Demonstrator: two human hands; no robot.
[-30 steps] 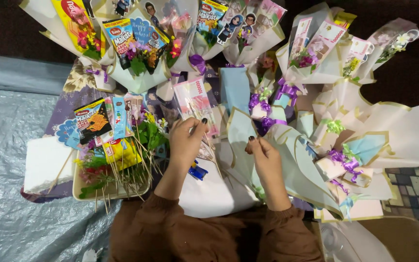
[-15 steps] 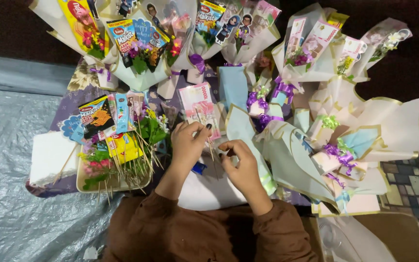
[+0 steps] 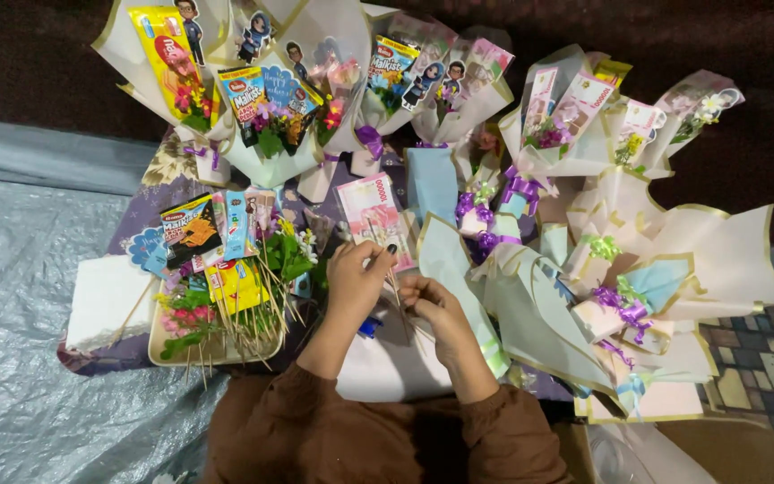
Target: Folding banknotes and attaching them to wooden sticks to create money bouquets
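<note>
Your pink paper banknote on a thin wooden skewer point(image 3: 376, 218) stands tilted near the middle of the purple patterned cloth point(image 3: 150, 206), between the tray of snack packets and artificial flowers point(image 3: 217, 296) and the cream wrapped bouquets point(image 3: 638, 269). Your left hand point(image 3: 357, 278) pinches the skewer just below the note, fingers nearly closed. Your right hand point(image 3: 432, 305) sits just beside it, fingers curled narrow around the skewer's lower part.

A grey plastic sheet point(image 3: 20, 358) on the floor carries wrapped bouquets point(image 3: 638, 269).
</note>
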